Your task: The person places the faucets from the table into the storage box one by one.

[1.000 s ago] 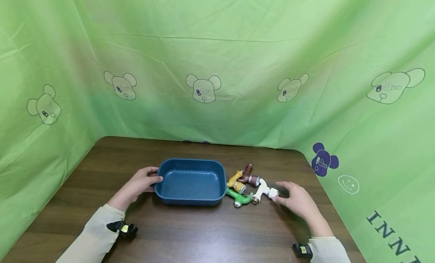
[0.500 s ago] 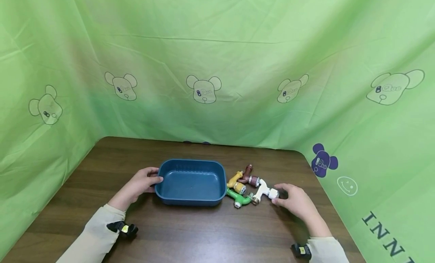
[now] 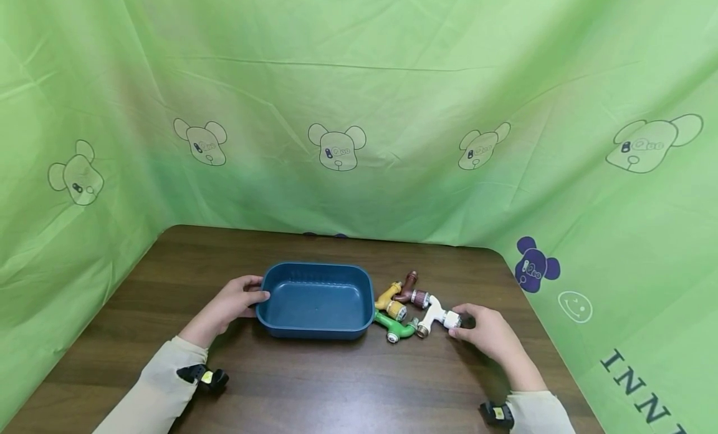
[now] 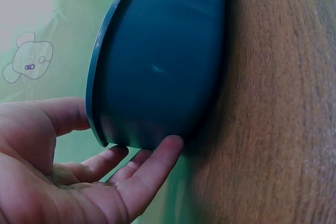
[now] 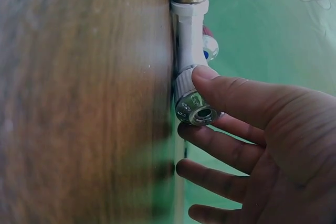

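Observation:
A blue plastic basin (image 3: 316,300) stands on the table, and its inside shows bare. My left hand (image 3: 238,300) grips its left end, thumb over the rim and fingers against the outer wall; the left wrist view shows the fingertips (image 4: 170,142) low on that wall. Right of the basin, a white water tap (image 3: 434,315) lies on the table. My right hand (image 3: 488,331) pinches its ribbed end, the thumb on the near side, while the other fingers spread below in the right wrist view. The index finger is partly hidden behind the tap.
A yellow tap (image 3: 387,297), a maroon tap (image 3: 408,287) and a green tap (image 3: 395,327) lie close together between the basin and the white tap. The brown wooden table (image 3: 314,384) is bordered by a green printed cloth (image 3: 336,197) at the back and sides.
My right hand has shifted slightly left, and its thumb and finger have come in on the end of the white tap. The left hand, basin and taps look unmoved.

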{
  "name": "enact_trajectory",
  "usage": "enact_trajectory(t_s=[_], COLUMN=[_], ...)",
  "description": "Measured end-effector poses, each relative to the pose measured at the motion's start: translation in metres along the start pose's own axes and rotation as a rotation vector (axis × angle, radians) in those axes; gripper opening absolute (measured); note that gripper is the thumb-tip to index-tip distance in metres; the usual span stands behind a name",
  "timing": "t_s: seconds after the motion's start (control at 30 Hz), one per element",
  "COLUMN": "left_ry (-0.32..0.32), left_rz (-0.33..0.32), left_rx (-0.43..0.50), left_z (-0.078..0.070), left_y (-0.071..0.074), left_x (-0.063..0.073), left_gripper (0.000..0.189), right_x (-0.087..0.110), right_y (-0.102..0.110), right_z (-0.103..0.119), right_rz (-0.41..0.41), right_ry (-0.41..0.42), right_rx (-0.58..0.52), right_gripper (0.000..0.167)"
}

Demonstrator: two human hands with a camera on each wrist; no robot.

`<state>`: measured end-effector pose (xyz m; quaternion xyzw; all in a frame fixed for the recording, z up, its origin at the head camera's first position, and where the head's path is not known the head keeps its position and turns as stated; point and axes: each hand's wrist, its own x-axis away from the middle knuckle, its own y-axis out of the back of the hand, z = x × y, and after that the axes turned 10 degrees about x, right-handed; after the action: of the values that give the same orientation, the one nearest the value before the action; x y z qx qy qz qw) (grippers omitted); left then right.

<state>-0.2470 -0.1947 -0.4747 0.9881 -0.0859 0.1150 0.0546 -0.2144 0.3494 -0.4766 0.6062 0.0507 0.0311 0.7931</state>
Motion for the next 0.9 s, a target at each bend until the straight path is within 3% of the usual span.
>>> enact_trajectory(t_s=[0.9], left_ry=[-0.004], left_rz=[-0.003], left_rx=[0.01], left_z=[0.0028], left_y=[0.0005], left_x=[-0.0023], left_gripper=[0.055], right_x=[0.0003], right_y=[-0.0035], right_z=[-0.0008], right_rz=[-0.041], right_ry=[-0.05], right_rx=[-0.022], right_gripper=[0.037])
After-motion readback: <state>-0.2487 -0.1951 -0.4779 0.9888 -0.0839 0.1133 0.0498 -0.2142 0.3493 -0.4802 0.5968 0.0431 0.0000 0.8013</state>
